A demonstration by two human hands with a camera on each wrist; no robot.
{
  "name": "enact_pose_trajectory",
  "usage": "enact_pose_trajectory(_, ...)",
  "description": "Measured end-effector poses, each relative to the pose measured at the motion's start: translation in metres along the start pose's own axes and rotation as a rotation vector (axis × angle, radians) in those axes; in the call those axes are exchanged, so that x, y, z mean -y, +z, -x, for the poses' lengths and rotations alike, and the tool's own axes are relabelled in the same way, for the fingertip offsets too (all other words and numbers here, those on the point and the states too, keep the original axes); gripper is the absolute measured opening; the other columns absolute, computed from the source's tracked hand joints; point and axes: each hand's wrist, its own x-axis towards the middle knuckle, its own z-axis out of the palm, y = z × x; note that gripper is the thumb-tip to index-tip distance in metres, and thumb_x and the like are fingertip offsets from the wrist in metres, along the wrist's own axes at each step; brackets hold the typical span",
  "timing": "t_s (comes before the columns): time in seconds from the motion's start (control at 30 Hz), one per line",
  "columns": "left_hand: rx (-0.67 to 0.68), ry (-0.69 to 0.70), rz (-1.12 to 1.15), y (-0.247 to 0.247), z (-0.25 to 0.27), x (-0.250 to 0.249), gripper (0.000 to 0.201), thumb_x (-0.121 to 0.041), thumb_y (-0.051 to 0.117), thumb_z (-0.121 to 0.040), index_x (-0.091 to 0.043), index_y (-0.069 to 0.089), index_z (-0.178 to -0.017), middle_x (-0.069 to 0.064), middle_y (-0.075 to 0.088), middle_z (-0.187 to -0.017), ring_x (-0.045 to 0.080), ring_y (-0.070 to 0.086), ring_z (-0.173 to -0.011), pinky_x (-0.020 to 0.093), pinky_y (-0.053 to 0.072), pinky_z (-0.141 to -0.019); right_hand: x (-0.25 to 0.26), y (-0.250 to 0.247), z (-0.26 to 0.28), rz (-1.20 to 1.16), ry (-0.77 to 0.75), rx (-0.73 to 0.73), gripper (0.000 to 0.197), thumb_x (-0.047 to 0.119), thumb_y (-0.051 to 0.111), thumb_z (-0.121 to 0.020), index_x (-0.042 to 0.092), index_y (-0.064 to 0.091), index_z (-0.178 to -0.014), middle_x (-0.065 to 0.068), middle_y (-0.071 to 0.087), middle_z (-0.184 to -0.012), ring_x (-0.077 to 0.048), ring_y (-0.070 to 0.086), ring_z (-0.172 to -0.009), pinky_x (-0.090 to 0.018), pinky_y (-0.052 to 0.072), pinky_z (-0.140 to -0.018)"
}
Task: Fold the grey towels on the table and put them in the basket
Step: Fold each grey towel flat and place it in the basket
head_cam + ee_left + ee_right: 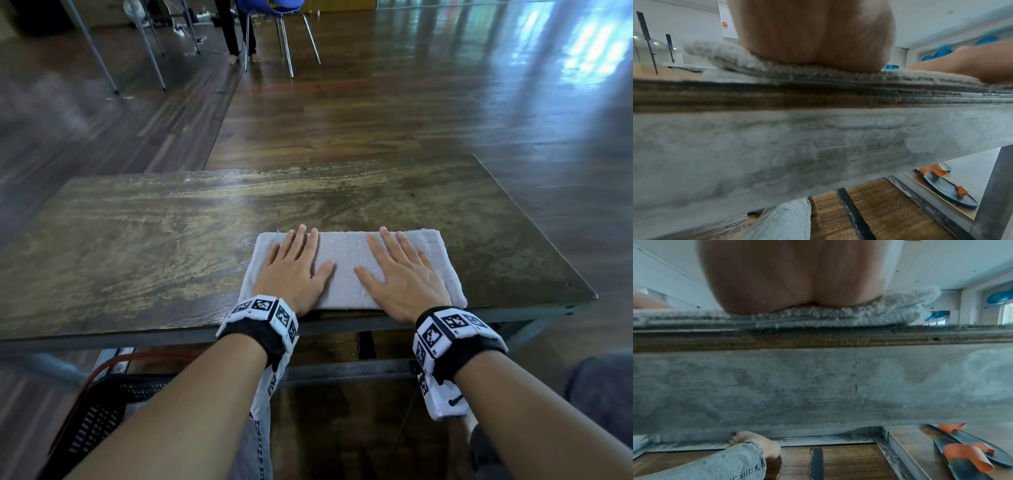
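Note:
A folded grey towel (346, 260) lies flat at the near edge of the wooden table (154, 240), right of centre. My left hand (294, 263) lies palm down on the towel's left half, fingers straight and spread. On its right half my right hand (399, 270) presses flat the same way. In the left wrist view the heel of the left hand (813, 40) bears on the towel's (760, 68) near edge. The right wrist view shows the right hand's heel (797, 280) on the towel (869, 314). A black slotted basket (102, 407) sits low at my left, below the table.
The table's metal front rail (818, 386) runs just under both wrists. Beneath the table are my jeans-clad leg (725, 462) and sandals with orange straps (966, 456). Across the wooden floor stand a blue chair (277, 20) and a person's legs (236, 31).

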Motion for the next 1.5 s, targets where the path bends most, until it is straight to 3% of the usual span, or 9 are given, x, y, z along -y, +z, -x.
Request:
enact_pose_trajectory(0.4,0.026,-0.037,-0.022,-0.006,0.005,0.013,0.075,-0.067,0.008,-0.096,-0.026,-0.010,-0.157,-0.005,-0.016,-0.164,0.010,-0.013,-0.151,0.035,-0.005,-0.124,-0.015,-0.008,0.006,0.015,0.074,0.005,0.081,0.076,0.012,-0.092,0.035,-0.006,-0.160,0.012,-0.015,-0.167,-0.010,-0.015,-0.154,-0.036,-0.006,-0.124)
enact_pose_trajectory(0.83,0.026,-0.083,-0.044,-0.009,0.009,0.014,0.075,-0.067,0.008,-0.096,-0.027,-0.010,-0.157,-0.003,-0.015,-0.165,0.012,-0.012,-0.152,0.038,-0.002,-0.125,-0.025,-0.011,0.010,0.043,0.146,-0.026,0.092,0.080,0.010,-0.088,0.026,-0.007,-0.161,0.008,-0.014,-0.168,-0.010,-0.013,-0.154,-0.047,-0.008,-0.125)
enact_pose_trajectory(1.0,-0.013,-0.111,-0.046,-0.005,0.006,0.013,0.074,-0.068,0.010,-0.095,-0.031,-0.007,-0.157,-0.003,-0.010,-0.166,0.013,-0.008,-0.153,0.039,-0.001,-0.125,-0.018,-0.017,0.008,0.036,0.068,-0.071,0.084,0.069,0.022,-0.096,0.017,0.010,-0.161,0.000,0.001,-0.170,-0.013,-0.008,-0.155,-0.045,-0.013,-0.123)
enact_pose_trajectory(1.07,-0.031,-0.128,-0.044,-0.003,0.006,0.014,0.075,-0.069,0.010,-0.094,-0.031,-0.005,-0.157,-0.003,-0.008,-0.166,0.014,-0.007,-0.153,0.040,-0.001,-0.125,-0.013,-0.022,0.010,0.021,-0.043,-0.172,0.067,0.056,0.034,-0.100,0.018,0.032,-0.154,-0.003,0.025,-0.163,-0.020,0.009,-0.154,-0.045,-0.002,-0.125)
enact_pose_trajectory(1.1,-0.036,-0.140,-0.037,-0.003,0.006,0.014,0.076,-0.069,0.010,-0.093,-0.031,-0.004,-0.157,-0.003,-0.007,-0.166,0.015,-0.006,-0.153,0.040,-0.001,-0.125,-0.010,-0.025,0.012,0.003,-0.112,-0.232,0.056,0.049,0.041,-0.100,0.020,0.043,-0.148,-0.001,0.041,-0.150,-0.021,0.026,-0.147,-0.044,0.013,-0.124)
enact_pose_trajectory(1.2,-0.053,-0.196,-0.002,-0.003,0.007,0.012,0.076,-0.067,0.012,-0.094,-0.028,-0.001,-0.158,0.000,-0.002,-0.166,0.017,-0.004,-0.153,0.041,-0.001,-0.124,-0.001,-0.028,0.019,-0.085,-0.259,-0.223,0.036,0.039,0.048,-0.099,0.027,0.056,-0.132,0.018,0.048,-0.095,-0.011,0.048,-0.102,-0.034,0.045,-0.093)
enact_pose_trajectory(1.27,-0.067,-0.238,0.011,-0.006,0.009,0.008,0.076,-0.065,0.016,-0.094,-0.025,0.003,-0.158,0.002,0.003,-0.166,0.019,0.000,-0.153,0.043,0.002,-0.125,0.001,-0.026,0.022,-0.153,-0.257,-0.099,0.035,0.041,0.046,-0.100,0.031,0.054,-0.133,0.019,0.042,-0.084,-0.007,0.045,-0.093,-0.034,0.047,-0.086)
enact_pose_trajectory(1.4,-0.027,-0.321,-0.011,-0.027,0.007,-0.005,0.078,-0.061,0.031,-0.092,-0.013,0.025,-0.154,0.012,0.028,-0.158,0.030,0.025,-0.146,0.047,0.025,-0.118,-0.005,-0.029,0.020,-0.187,-0.131,-0.065,0.049,0.045,0.044,-0.101,0.031,0.042,-0.148,0.008,0.046,-0.109,-0.012,0.043,-0.108,-0.037,0.044,-0.095)
enact_pose_trajectory(1.5,-0.006,-0.361,-0.083,-0.047,0.004,-0.012,0.059,-0.056,0.045,-0.090,-0.006,0.061,-0.116,0.017,0.055,-0.129,0.035,0.051,-0.119,0.046,0.046,-0.099,-0.008,-0.030,0.023,-0.150,-0.164,-0.113,0.053,0.047,0.040,-0.102,0.031,0.038,-0.152,0.007,0.045,-0.126,-0.016,0.040,-0.122,-0.039,0.038,-0.107)
